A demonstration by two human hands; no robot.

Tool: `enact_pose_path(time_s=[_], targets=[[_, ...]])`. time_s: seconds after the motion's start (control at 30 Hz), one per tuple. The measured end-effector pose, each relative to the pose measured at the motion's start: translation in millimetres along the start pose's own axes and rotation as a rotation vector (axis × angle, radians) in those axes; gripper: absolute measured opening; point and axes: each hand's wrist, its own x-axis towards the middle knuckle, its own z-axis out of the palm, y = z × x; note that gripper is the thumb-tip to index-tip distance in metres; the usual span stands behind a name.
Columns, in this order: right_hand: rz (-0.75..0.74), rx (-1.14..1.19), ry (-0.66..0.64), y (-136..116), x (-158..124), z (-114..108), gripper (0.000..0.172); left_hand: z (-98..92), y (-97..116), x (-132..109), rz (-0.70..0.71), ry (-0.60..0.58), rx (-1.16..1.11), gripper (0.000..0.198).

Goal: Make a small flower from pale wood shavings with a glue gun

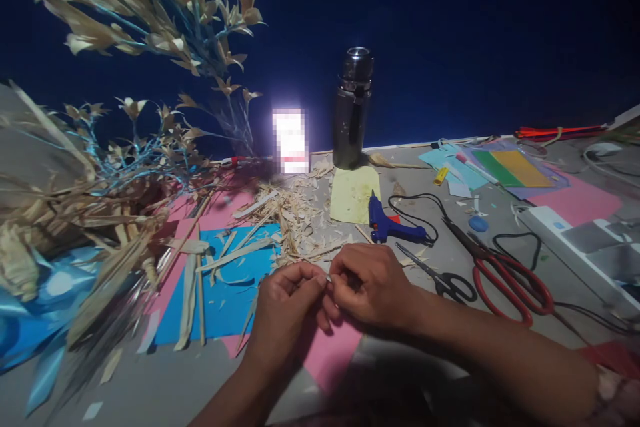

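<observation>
Near the front middle of the table, my left hand (286,307) and my right hand (373,285) meet with their fingertips pinched together. Between the tips shows a tiny pale bit, too small to name. Pink paper (334,353) lies beneath the hands. Left of them, dried husk strips (235,260) rest on a blue sheet (225,317). A blue glue gun (393,227) lies just beyond my right hand, with small black-handled scissors (453,285) to its right.
A dark flask (351,123) stands at the back, beside a glowing blurred screen (291,140). Dried husk flowers (190,47) rise at the left. Red-handled scissors (525,287), a cable, coloured papers (515,168) and a white-edged box (575,257) lie at the right.
</observation>
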Motion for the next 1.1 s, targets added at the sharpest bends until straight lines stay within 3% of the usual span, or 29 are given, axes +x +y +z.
enact_pose_path(time_s=[1.1], targets=[[-0.06,-0.134,-0.025,-2.9,0.4,-3.0,0.017,1.8,-0.4,-0.9,0.006,0.019,0.127,0.018]])
